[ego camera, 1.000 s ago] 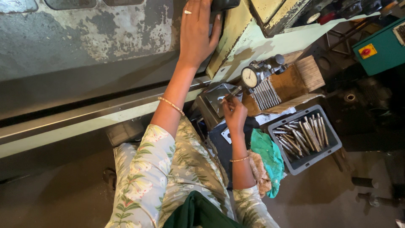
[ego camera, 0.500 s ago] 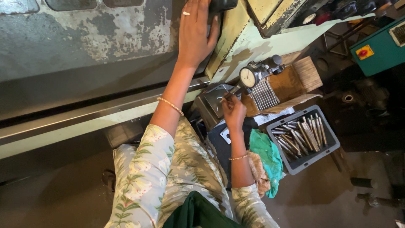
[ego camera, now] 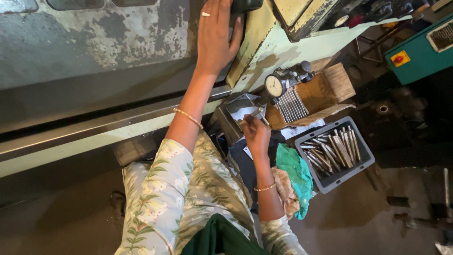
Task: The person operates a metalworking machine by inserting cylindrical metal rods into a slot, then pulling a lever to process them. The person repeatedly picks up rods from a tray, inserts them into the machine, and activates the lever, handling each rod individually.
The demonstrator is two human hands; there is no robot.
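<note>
My left hand (ego camera: 216, 40) reaches up the worn grey-green machine (ego camera: 94, 33) and holds a black handle (ego camera: 244, 5) at the top edge; the fingertips are cut off by the frame. My right hand (ego camera: 257, 134) pinches a thin metal pin (ego camera: 255, 113) and holds its tip on the small steel plate (ego camera: 240, 107) under a round dial gauge (ego camera: 274, 85). A dark tray (ego camera: 365, 160) with several similar metal pins lies to the right of that hand.
A rack of upright pins (ego camera: 291, 105) and a brown wooden block (ego camera: 330, 87) stand beside the gauge. A green cloth (ego camera: 297, 174) lies on my lap next to the tray. A teal box (ego camera: 417, 52) with a red button is at the far right.
Both hands stay where they were: left on the handle, right with the pin at the gauge. Only the view has shifted slightly.
</note>
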